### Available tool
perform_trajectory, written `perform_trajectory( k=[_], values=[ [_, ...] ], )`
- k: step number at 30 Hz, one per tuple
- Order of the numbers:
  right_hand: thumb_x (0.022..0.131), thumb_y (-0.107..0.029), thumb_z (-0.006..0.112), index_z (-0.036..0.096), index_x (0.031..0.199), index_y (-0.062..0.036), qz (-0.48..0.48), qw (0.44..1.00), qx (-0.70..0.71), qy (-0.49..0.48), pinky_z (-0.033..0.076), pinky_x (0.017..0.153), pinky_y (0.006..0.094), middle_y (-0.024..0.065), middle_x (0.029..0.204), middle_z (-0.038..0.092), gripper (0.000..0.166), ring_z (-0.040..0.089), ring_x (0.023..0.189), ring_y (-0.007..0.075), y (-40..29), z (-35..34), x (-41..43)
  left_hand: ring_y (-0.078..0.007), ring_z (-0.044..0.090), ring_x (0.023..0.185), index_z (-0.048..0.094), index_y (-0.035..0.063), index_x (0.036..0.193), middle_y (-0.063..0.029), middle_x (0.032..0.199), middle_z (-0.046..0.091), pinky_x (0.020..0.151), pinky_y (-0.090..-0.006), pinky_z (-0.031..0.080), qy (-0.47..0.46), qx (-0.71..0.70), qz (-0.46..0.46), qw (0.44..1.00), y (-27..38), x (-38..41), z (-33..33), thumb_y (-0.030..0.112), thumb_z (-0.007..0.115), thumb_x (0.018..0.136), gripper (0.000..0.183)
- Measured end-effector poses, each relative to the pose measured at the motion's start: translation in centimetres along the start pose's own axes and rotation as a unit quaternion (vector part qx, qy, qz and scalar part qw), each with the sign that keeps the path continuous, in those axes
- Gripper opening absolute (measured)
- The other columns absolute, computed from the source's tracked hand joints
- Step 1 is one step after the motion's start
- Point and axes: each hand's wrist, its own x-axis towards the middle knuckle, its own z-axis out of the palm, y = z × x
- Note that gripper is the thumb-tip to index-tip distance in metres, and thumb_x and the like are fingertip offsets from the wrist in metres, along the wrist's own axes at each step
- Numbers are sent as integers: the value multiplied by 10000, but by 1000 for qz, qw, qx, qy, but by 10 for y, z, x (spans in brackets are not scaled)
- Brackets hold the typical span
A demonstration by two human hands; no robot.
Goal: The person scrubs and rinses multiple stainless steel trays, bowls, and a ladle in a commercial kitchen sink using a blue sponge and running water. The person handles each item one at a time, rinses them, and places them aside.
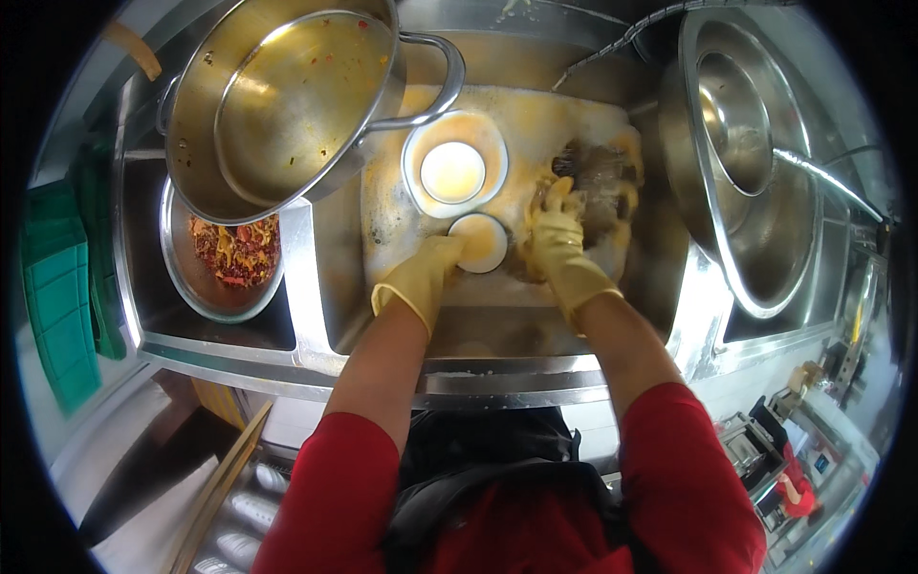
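Observation:
Both of my hands wear yellow rubber gloves in the middle basin of a steel sink, over foamy brownish water. My left hand grips a small round white dish by its left edge, the thumb laid over it. Just beyond that dish sits a larger white bowl with a round white piece inside it. My right hand is at a gap in the suds, beside a dark patch of water. Foam and blur hide whether its fingers hold anything.
A big two-handled steel pot stands tilted at the upper left. Below it, a steel bowl holds red and yellow food scraps. Large steel basins lean at the right. A metal hose hangs behind. Another person is far right.

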Motion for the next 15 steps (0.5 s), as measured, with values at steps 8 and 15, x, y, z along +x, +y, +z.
perform_trajectory(
  k=[8, 15],
  values=[
    [868, 15, 734, 670, 1171, -128, 271, 632, 718, -108, 579, 688, 328, 92, 1038, 731, 342, 681, 839, 183, 46, 17, -15, -279, 690, 1007, 666, 41, 1307, -172, 1139, 719, 813, -395, 569, 30, 78, 166, 983, 0, 22, 30, 346, 700, 943, 476],
    [1009, -130, 619, 520, 1508, -210, 119, 901, 315, -275, 505, 1041, 374, 166, 1372, 644, 516, 626, 1234, 295, -32, -134, -16, -299, 703, 1095, 715, 59, 1249, -174, 1191, 736, 924, -384, 545, 54, 251, 256, 932, 2, 36, 65, 313, 572, 998, 385]
  ],
)
